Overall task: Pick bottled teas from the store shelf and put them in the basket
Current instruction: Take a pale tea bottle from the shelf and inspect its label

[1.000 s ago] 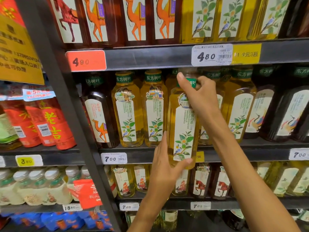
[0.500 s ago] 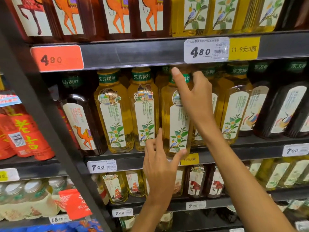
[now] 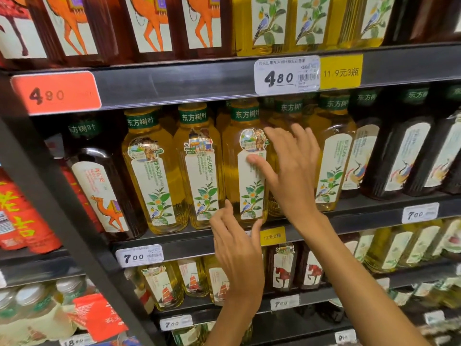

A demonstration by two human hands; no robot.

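— On the middle shelf [image 3: 349, 216], around the centre of view, what stands there?

— A row of pale yellow bottled teas. The third yellow bottle [image 3: 239, 171] from the left stands upright on the shelf, with two like it at its 9 o'clock: the first yellow bottle [image 3: 154, 176] and the second yellow bottle [image 3: 199, 171].

— And the hands?

— The right hand [image 3: 291, 168] sits at 3 o'clock of that third bottle. Its fingers are spread and fairly straight, the thumb laid across the white label, the other fingers reaching past the bottle's right side toward the neighbour behind. The grip is loose and apart, not wrapped round anything.

— The left?

— The left hand [image 3: 237, 248] comes up from 6 o'clock, just below the bottle's base. Fingers relaxed and apart; the thumb tip touches or nearly touches the bottom edge of the bottle, and I cannot tell which. It holds nothing.

— Anything else nearby?

— A dark camel-label bottle [image 3: 99, 186] at far 9 o'clock, a white 7.00 price tag [image 3: 139, 255] at 8 o'clock, and a yellow tag [image 3: 273, 236] directly under the bottle.
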